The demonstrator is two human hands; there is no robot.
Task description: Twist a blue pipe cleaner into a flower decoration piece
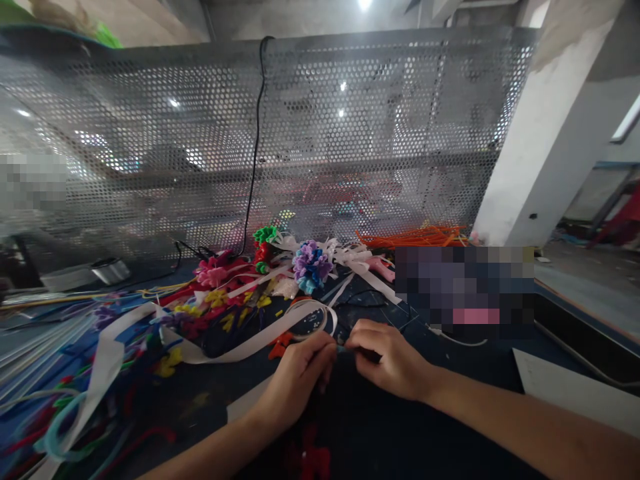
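A: What are the hands doing?
B: In the lower middle of the frame, the left hand (pixel 300 377) and the right hand (pixel 387 360) meet, both pinching a small dark piece (pixel 342 349), too small to identify.
A: And nearby?
B: A white ribbon (pixel 240 347) curls just left of them.

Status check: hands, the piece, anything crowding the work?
Both hands, left hand and right hand, pinched together on a small dark piece. White ribbon loops just behind them. Pipe-cleaner flowers piled beyond, clear of the fingers.
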